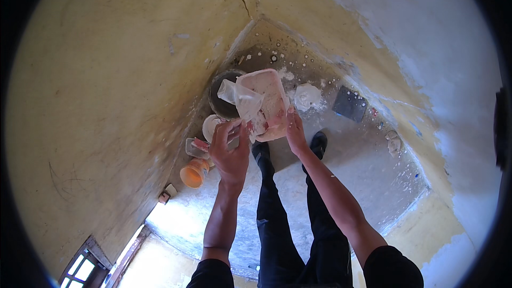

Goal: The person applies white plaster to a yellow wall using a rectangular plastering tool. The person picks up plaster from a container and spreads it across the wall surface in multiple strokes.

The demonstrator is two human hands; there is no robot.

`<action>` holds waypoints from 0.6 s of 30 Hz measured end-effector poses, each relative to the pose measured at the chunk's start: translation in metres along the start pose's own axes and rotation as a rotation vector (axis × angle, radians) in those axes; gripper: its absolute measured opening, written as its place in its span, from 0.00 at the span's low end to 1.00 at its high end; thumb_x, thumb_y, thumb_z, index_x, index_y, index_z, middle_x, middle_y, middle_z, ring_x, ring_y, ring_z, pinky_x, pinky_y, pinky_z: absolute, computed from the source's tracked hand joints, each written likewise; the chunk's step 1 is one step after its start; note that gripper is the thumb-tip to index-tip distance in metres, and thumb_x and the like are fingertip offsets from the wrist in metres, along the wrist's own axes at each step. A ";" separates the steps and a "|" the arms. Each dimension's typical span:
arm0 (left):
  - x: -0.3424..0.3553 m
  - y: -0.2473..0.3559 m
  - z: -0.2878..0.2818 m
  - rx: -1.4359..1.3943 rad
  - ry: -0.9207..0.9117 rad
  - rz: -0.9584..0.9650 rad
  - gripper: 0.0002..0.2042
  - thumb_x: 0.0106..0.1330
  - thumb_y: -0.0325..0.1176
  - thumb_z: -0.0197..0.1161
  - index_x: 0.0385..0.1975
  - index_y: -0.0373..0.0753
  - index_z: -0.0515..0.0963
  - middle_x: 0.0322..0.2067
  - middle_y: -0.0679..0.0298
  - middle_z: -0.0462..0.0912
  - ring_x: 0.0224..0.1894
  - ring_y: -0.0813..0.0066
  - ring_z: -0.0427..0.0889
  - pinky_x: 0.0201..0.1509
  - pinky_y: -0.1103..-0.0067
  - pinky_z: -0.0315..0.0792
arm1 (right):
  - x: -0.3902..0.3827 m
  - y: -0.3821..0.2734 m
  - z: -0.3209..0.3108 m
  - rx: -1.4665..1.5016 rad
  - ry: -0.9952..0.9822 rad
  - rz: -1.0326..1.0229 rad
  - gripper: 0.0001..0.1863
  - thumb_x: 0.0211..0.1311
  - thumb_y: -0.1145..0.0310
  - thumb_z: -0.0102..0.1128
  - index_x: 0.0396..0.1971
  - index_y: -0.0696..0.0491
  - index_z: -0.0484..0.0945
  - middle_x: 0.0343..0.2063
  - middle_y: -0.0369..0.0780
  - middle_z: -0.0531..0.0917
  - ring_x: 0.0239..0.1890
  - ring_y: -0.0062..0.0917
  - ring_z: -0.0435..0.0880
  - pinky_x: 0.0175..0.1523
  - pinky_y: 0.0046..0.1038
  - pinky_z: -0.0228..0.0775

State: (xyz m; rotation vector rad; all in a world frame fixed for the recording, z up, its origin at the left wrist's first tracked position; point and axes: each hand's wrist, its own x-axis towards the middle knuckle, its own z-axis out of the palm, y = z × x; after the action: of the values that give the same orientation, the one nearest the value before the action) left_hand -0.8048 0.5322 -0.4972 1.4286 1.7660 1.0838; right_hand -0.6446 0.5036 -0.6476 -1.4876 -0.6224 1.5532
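My right hand (295,132) grips the near right edge of a pinkish, powder-dusted tray (276,82), which I hold raised above the floor. A crumpled clear plastic bag (246,98) lies over the tray's left part, with pale powder about it. My left hand (230,152) is curled at the bag's lower end, thumb and fingers closed on the plastic; the exact grip is partly hidden. Reddish patches show at the tray's near left side. Beneath the tray's left side stands a dark round tub (218,82), partly covered by the bag and tray.
Left of my feet are a whitish round container (210,127), a clear box (194,149) and an orange bucket (193,174) on its side. A white powder heap (308,97) and a dark square board (350,104) lie on the right. Peeling yellow walls (133,74) meet ahead.
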 end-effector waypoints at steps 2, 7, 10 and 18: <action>-0.001 -0.001 -0.001 -0.015 -0.005 -0.014 0.08 0.61 0.19 0.66 0.39 0.33 0.79 0.35 0.58 0.83 0.36 0.71 0.86 0.39 0.79 0.81 | -0.002 -0.003 0.004 0.093 0.060 -0.002 0.22 0.76 0.51 0.43 0.45 0.56 0.74 0.40 0.34 0.75 0.46 0.19 0.71 0.54 0.24 0.64; -0.003 -0.002 -0.001 -0.025 0.005 -0.007 0.09 0.61 0.19 0.66 0.40 0.33 0.79 0.35 0.58 0.83 0.37 0.72 0.86 0.40 0.79 0.81 | -0.003 -0.006 0.004 0.127 0.048 0.039 0.22 0.76 0.51 0.44 0.48 0.56 0.73 0.41 0.34 0.75 0.48 0.19 0.72 0.56 0.25 0.64; -0.004 0.000 -0.001 -0.024 0.008 -0.034 0.05 0.64 0.20 0.64 0.38 0.31 0.80 0.35 0.59 0.84 0.38 0.77 0.85 0.42 0.82 0.79 | -0.001 -0.003 0.003 0.131 0.039 0.016 0.23 0.76 0.51 0.44 0.49 0.57 0.73 0.42 0.35 0.75 0.49 0.19 0.72 0.56 0.26 0.64; -0.006 -0.008 -0.001 -0.075 0.030 -0.070 0.05 0.65 0.22 0.64 0.38 0.30 0.79 0.34 0.59 0.84 0.38 0.78 0.85 0.41 0.83 0.78 | -0.004 -0.007 0.003 0.110 0.036 0.054 0.22 0.76 0.51 0.44 0.49 0.56 0.74 0.43 0.35 0.76 0.48 0.19 0.73 0.55 0.25 0.65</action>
State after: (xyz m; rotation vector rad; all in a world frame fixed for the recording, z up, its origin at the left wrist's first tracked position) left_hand -0.8080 0.5251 -0.5034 1.3022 1.7645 1.1282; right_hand -0.6462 0.5041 -0.6387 -1.4564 -0.4719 1.5733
